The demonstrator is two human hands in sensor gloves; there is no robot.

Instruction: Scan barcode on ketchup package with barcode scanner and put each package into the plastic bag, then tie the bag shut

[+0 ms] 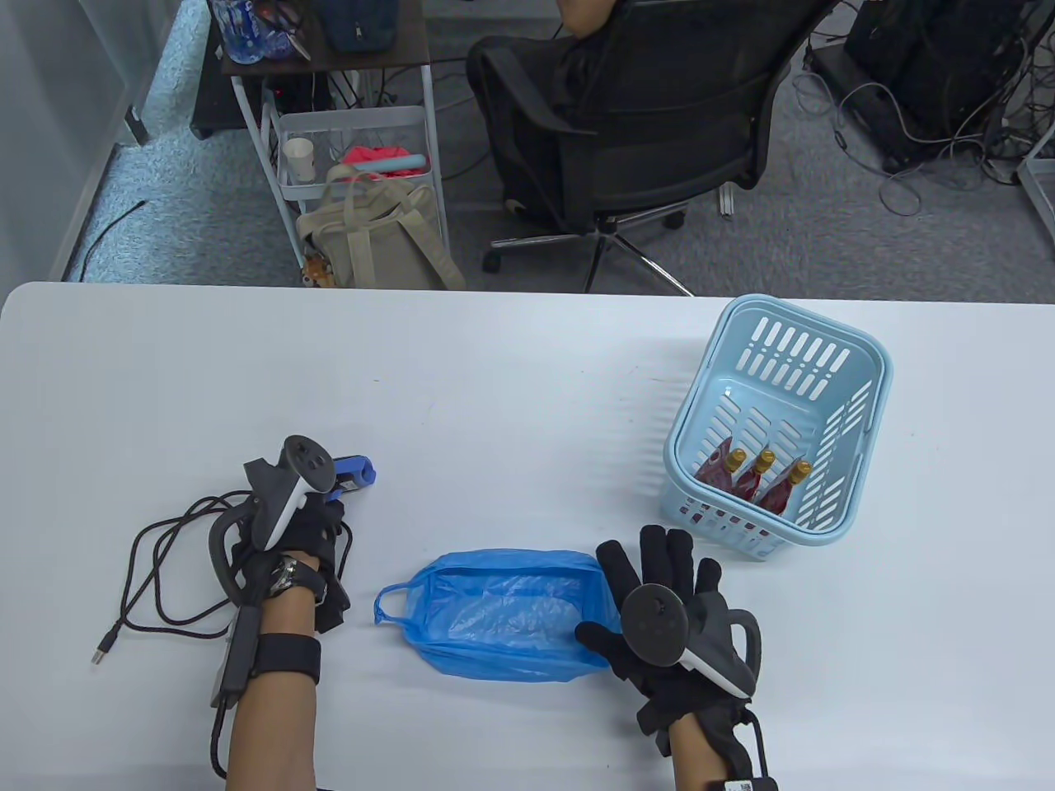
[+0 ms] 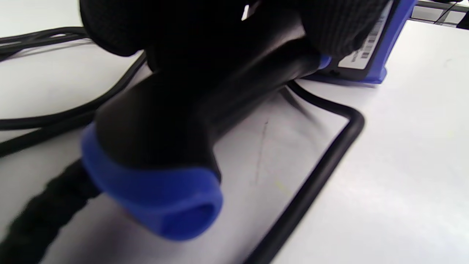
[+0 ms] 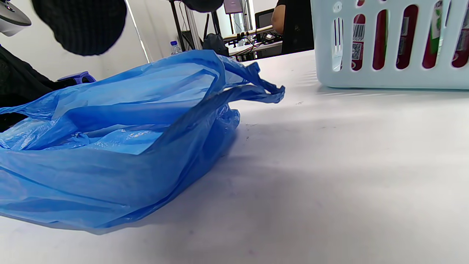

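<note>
A black and blue barcode scanner (image 1: 350, 476) (image 2: 176, 146) lies on the white table at the left, and my left hand (image 1: 309, 527) grips its handle; its black cable (image 1: 165, 568) loops to the left. An open blue plastic bag (image 1: 503, 614) (image 3: 121, 139) lies flat at the front middle. My right hand (image 1: 659, 593) hovers at the bag's right edge with fingers spread straight and holds nothing. Three red ketchup packages (image 1: 754, 482) with gold caps lie in a light blue basket (image 1: 874, 371) (image 3: 388, 77) at the right.
The scanner cable (image 2: 322, 161) curves across the table in front of the handle. Beyond the table's far edge stand a black office chair (image 1: 659, 107) with a person in it and a white cart (image 1: 354, 156).
</note>
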